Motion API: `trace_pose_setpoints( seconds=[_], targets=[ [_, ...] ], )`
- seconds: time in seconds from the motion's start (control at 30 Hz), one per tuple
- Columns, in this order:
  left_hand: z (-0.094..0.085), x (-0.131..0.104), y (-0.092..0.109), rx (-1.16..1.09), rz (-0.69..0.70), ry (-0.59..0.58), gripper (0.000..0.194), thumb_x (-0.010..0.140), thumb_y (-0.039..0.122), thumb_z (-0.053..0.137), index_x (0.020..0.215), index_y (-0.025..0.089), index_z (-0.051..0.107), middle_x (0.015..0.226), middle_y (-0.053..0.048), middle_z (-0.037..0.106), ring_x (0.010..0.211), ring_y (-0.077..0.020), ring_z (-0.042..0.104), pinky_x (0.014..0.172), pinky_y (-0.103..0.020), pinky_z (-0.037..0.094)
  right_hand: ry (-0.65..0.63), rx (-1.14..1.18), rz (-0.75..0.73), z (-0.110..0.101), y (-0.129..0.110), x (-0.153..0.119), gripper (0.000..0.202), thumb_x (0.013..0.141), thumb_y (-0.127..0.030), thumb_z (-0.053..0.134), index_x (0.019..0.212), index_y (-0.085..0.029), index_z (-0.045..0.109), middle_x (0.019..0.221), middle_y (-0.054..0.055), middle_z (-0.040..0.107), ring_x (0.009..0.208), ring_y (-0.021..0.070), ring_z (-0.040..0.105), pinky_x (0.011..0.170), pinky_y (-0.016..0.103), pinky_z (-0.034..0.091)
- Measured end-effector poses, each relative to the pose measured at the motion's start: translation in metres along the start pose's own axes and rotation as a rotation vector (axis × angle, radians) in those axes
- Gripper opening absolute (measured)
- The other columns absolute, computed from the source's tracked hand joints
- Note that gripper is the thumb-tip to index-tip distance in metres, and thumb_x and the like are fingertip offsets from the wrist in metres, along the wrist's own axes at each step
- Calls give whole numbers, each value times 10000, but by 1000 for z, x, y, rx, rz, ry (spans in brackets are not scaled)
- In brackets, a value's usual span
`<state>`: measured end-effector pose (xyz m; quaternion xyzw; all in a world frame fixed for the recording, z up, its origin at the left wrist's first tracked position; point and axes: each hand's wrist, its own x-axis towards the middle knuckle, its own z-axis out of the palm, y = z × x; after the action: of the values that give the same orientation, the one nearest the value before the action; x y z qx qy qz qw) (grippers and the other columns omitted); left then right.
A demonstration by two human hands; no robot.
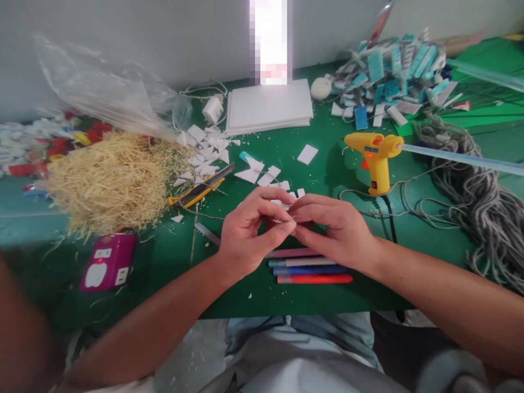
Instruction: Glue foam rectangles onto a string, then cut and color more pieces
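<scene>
My left hand and my right hand meet over the middle of the green table, fingertips together. Both are closed in a pinch around something small and pale, mostly hidden by the fingers. Just beneath them lie several felt-tip pens, among them a red pen and a blue pen. Small white foam pieces are scattered beyond the fingers. A yellow hot glue gun with a clear glue stick in its back stands to the right. On the left a yellow and black utility knife has its blade out.
A straw-like heap and a purple power socket occupy the left. White sheets are stacked at the back, near a white charger. Bundled blue and white pieces and grey yarn lie right. Thin cord crosses the table.
</scene>
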<state>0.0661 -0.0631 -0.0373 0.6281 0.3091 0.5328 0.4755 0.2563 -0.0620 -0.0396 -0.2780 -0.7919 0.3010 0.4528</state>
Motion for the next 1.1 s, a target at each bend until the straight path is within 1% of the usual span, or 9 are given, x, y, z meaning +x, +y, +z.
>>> trace_pose_setpoints(
  seconds=[0.1,0.2,0.3,0.43,0.53,0.73,0.87,1.0,1.1],
  targets=[
    [2,-2,-3,-148,-134,30,127,920,325,760,963,206,758,1110,-59,741,640,-68,642,523,-174,526,54,-30,21,-3,-2,1,54,941,-153,698,937,-192,736,919,58,714,850,136,710,741,270,609],
    [3,-4,-7,-274,-294,59,233,990,410,652,1054,198,728,962,-36,760,473,-54,591,423,-177,489,102,-53,75,-5,-4,1,81,923,-156,713,923,-228,749,965,48,693,896,154,697,761,314,608],
    [5,-4,-5,-291,-399,56,197,925,361,719,962,170,689,762,9,713,419,-71,591,389,-171,481,160,-34,124,-5,-3,1,73,906,-174,736,906,-245,753,1017,53,690,951,175,691,803,354,606],
    [10,-2,1,-291,-507,6,305,780,326,854,943,166,652,818,11,718,403,-70,607,383,-166,478,259,51,212,-3,0,0,56,893,-211,766,882,-266,763,1098,60,687,1061,205,676,908,407,592],
    [12,-2,4,-328,-577,-80,372,774,407,871,962,165,661,791,11,713,397,-82,609,382,-176,462,240,169,279,-2,1,0,52,885,-228,781,869,-275,766,1123,53,695,1101,213,672,968,435,577],
    [13,-1,6,-260,-552,-55,463,822,593,805,799,140,714,629,9,640,404,-52,494,387,-191,398,224,306,303,-1,0,1,74,891,-225,777,855,-288,767,1050,37,707,1150,214,666,987,426,568],
    [13,1,9,-200,-523,-38,461,791,609,834,791,157,742,539,55,517,408,-37,384,377,-189,299,256,302,297,0,0,1,71,883,-229,784,861,-294,767,1070,40,716,1138,218,670,965,428,573],
    [12,2,10,-106,-407,-34,418,844,572,806,708,181,749,508,63,462,444,-44,354,439,-205,331,235,295,303,0,-1,1,88,896,-202,757,880,-288,750,995,31,727,1119,214,678,945,408,588],
    [10,1,9,-41,-375,-37,378,864,575,785,778,207,805,521,53,484,465,-63,356,479,-229,357,275,200,263,-5,-3,1,174,930,-207,692,1069,-303,734,1140,50,717,1106,217,680,913,406,593]
  ],
)
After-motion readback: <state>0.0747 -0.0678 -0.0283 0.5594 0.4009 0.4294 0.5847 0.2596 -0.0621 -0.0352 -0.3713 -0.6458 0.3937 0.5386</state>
